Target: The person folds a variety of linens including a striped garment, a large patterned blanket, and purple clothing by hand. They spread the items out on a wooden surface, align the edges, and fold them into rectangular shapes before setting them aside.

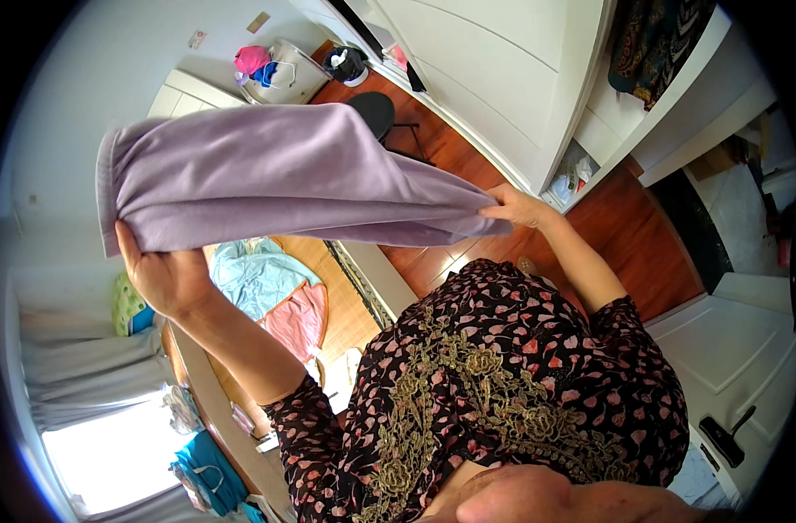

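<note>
A lilac cloth garment (pixel 267 170) is stretched out sideways in the air between my two hands. My left hand (pixel 166 278) grips its hemmed edge at the far left, with the thumb on the near face and the other fingers hidden behind the fabric. At the narrower, gathered end, my right hand (pixel 517 206) pinches the cloth between thumb and fingers. Long folds run along the garment, and a short end droops below the right hand. Whether it is a trouser leg or another piece of clothing, I cannot tell.
Below the cloth is a bed with a woven mat (pixel 349 281) and a blue and pink quilt (pixel 267 274). A black round stool (pixel 371 111) stands on the wooden floor. Beyond are a white wardrobe (pixel 489 72), a waste bin (pixel 345 65) and a white door (pixel 718 359).
</note>
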{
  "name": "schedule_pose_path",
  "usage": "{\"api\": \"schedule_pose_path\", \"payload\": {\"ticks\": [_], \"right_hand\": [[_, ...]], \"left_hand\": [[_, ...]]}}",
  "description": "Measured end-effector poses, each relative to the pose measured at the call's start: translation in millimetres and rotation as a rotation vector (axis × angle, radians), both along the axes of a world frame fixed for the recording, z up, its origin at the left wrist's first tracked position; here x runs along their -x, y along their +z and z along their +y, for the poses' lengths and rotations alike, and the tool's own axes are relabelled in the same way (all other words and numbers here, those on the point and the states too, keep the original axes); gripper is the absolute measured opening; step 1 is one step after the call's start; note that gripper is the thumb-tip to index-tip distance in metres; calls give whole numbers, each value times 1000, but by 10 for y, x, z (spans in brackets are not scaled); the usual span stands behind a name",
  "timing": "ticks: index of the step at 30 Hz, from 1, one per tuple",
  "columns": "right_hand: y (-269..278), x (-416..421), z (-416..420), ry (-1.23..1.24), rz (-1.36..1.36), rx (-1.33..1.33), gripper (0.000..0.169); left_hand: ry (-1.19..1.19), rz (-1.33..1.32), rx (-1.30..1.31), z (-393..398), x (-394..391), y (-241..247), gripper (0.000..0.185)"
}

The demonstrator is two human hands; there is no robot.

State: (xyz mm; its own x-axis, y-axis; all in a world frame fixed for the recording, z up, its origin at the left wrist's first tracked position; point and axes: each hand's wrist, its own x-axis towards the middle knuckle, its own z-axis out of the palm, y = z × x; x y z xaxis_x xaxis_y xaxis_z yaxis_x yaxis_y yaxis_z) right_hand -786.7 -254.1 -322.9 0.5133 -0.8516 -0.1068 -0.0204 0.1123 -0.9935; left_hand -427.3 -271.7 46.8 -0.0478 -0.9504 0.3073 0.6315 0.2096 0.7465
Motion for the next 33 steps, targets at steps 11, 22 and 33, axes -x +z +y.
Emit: {"api": "schedule_pose_path", "payload": {"ticks": [11, 22, 33], "right_hand": [[501, 730, 377, 61, 122, -136, 36], [1263, -646, 7, -140, -808, -420, 20], [1495, -654, 212, -277, -636, -484, 20]], "left_hand": [[490, -225, -271, -431, -738, -883, 50], [-189, -1045, -416, 289, -229, -2510, 51], [-217, -1178, 19, 725, 612, -2188, 60]]}}
